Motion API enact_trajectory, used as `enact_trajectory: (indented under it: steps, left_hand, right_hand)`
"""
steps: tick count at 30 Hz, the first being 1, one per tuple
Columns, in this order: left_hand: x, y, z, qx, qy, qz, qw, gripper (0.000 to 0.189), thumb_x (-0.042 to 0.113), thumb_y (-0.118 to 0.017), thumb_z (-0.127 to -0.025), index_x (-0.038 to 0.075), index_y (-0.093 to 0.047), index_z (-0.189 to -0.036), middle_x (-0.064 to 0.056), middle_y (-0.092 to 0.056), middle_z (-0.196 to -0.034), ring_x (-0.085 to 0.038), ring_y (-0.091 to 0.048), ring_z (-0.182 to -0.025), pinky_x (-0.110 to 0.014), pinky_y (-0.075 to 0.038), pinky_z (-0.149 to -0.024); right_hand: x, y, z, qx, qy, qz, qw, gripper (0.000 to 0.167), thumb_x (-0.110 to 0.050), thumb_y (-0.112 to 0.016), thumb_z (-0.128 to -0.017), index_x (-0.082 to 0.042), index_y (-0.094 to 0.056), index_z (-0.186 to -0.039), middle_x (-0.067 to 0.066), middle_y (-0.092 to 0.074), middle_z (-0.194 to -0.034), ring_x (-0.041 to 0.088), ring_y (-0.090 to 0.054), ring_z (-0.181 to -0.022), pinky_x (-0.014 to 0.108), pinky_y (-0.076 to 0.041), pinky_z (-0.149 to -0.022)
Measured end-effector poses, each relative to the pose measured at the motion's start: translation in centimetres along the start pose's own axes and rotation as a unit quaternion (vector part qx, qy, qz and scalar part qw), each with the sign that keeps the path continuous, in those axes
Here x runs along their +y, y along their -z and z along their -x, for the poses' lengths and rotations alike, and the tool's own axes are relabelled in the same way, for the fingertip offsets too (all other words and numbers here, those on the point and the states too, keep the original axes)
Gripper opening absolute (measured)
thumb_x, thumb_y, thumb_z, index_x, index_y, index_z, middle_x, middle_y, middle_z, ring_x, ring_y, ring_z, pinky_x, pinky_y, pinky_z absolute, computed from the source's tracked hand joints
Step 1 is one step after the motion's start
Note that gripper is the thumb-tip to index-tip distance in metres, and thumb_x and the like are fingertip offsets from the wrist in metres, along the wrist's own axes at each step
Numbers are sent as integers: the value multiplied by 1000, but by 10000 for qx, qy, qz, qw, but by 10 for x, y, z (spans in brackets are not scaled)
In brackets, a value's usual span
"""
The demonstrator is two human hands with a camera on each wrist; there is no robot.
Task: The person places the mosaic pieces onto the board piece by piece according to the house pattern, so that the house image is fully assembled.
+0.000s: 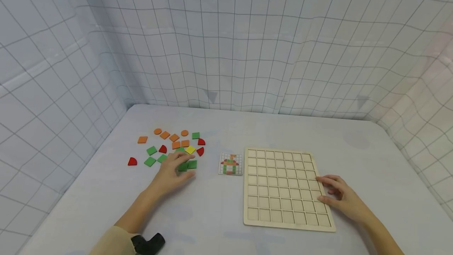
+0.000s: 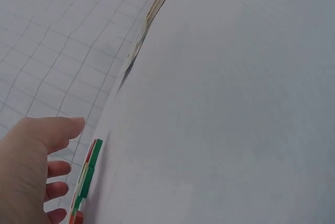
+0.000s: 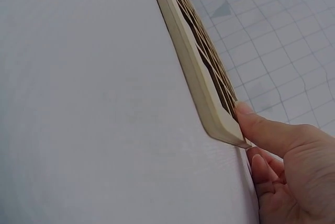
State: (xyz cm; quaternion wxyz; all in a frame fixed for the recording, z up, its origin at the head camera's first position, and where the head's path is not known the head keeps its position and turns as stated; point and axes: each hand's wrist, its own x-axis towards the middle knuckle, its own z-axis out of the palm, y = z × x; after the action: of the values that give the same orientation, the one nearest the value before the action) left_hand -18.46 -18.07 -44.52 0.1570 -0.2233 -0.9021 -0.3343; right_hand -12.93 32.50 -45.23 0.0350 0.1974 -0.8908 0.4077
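The left hand [image 1: 171, 172] is over a loose spread of small flat tiles on the left part of the white-covered worktop [image 1: 212, 211], its thumb and fingers apart with a gap between them; whether a fingertip touches a tile cannot be told. Between thumb and index finger lie two green square tiles [image 1: 192, 164], side by side. Just beyond the fingers lies a yellow square tile [image 1: 190, 150], with red quarter-round tiles [image 1: 200, 151] on its right and more scattered farther left. Orange square tiles [image 1: 142, 139] and two orange round tiles [image 1: 157, 131] lie toward the far side of the spread, and other green squares lie left of the hand.

The right hand [image 1: 341, 200] holds the right edge of a pale wooden grid board [image 1: 290, 228], thumb and index finger at separate spots along the rim. The board lies flat, its cells bare. Just beside its left edge lies a white card [image 1: 230, 163] printed with a coloured pattern on a grid. White cloth with dark grid lines [image 1: 226, 50] hangs behind the worktop.
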Motion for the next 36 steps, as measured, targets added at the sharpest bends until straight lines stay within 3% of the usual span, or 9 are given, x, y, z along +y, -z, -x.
enact_trajectory:
  steps: [6,12,16,24,36]
  left_hand:
    - [-20,-1,8,54,72,-165,9998,41,21,-75,-72,10,-65,-110,-5,-54,-102,-20,-43,-91,-42,-33,-75]
    - [-29,-8,4,153,-102,-471,9987,38,21,-76,-71,11,-66,-106,-5,-53,-95,-21,-44,-87,-45,-31,-78]
    - [-29,-9,2,156,-78,-530,9984,35,24,-77,-71,12,-68,-103,-5,-52,-94,-22,-44,-85,-45,-30,-77]
    - [-26,-11,0,163,253,-435,9986,33,25,-77,-71,12,-69,-100,-6,-54,-94,-24,-45,-87,-45,-30,-77]
    - [-24,-10,0,201,224,-206,9993,30,22,-76,-73,11,-68,-100,-3,-56,-92,-19,-44,-83,-42,-30,-74]
  right_hand:
    - [0,0,-1,13,63,-53,10000,51,-7,-70,-79,1,-51,-125,10,-42,-122,-3,-43,-98,11,-39,-77]
    - [0,0,-1,46,39,-3,10000,51,-8,-70,-78,0,-52,-125,9,-42,-121,-2,-43,-97,10,-38,-76]
    - [0,-1,-1,81,-22,36,10000,51,-9,-71,-78,-2,-53,-125,8,-43,-121,-1,-45,-95,10,-38,-76]
    - [1,-2,-1,136,-36,49,9999,51,-9,-72,-77,-2,-53,-124,8,-44,-120,-2,-46,-94,9,-38,-77]
    - [3,-2,-1,137,-10,-19,9999,51,-8,-72,-77,-2,-53,-124,8,-44,-120,-2,-44,-97,9,-38,-77]
